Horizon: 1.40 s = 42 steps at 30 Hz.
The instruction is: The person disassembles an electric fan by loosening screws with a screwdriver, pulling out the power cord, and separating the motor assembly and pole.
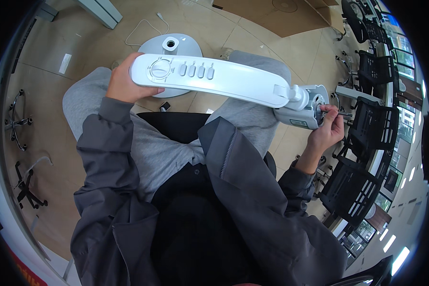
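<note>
Across my lap lies a white electric fan body (243,78) without blades, its round timer knob and several push buttons facing up. My left hand (127,82) is closed around its left end, thumb below the knob. At the right end is the fan's motor head (298,114), with an opening in its front. My right hand (330,125) is closed, its fingertips pinching at the thin metal motor shaft (349,114) that sticks out there. Any small part between those fingertips is hidden.
On the floor beyond my knees stands a round white fan base (188,45) with a short hollow post. A white power cord (140,24) lies behind it. An open cardboard box (290,19) stands at the far right, and black mesh chairs (372,114) line the right side.
</note>
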Tool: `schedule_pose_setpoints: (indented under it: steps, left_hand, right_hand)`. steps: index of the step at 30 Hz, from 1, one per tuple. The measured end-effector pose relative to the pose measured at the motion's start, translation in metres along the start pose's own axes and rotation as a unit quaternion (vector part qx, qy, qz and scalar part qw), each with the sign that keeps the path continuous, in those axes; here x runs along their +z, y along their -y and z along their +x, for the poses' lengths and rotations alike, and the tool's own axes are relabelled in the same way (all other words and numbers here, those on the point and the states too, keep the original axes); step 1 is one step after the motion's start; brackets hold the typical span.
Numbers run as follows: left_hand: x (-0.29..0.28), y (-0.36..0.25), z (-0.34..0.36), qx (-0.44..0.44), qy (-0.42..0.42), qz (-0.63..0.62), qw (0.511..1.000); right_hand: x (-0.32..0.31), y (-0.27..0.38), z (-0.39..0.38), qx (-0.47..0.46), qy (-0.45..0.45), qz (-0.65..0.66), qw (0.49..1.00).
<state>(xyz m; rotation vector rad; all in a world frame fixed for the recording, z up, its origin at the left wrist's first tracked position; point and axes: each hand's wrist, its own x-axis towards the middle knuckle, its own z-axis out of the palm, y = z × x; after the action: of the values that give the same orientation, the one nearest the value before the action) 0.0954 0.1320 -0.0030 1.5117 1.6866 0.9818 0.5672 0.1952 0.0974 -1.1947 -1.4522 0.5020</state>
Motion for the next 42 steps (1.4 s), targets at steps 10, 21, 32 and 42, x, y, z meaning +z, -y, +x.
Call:
schedule_pose_setpoints:
  steps: [10, 21, 32, 42]
  left_hand:
    - [0.019, -0.007, 0.022, 0.081, -0.061, -0.319, 0.942]
    - [0.075, -0.054, 0.045, 0.05, -0.135, -0.626, 0.766]
    - [0.057, -0.048, 0.054, 0.033, -0.126, -0.608, 0.783]
    - [0.027, 0.01, 0.054, 0.02, -0.117, -0.567, 0.815]
  right_hand:
    - [-0.03, -0.032, 0.044, 0.117, 0.008, 0.049, 0.992]
    - [-0.036, -0.053, 0.08, 0.21, 0.022, 0.02, 0.977]
    - [-0.057, -0.067, 0.058, 0.248, 0.012, 0.04, 0.968]
    - [-0.017, -0.049, 0.025, 0.337, 0.066, 0.101, 0.934]
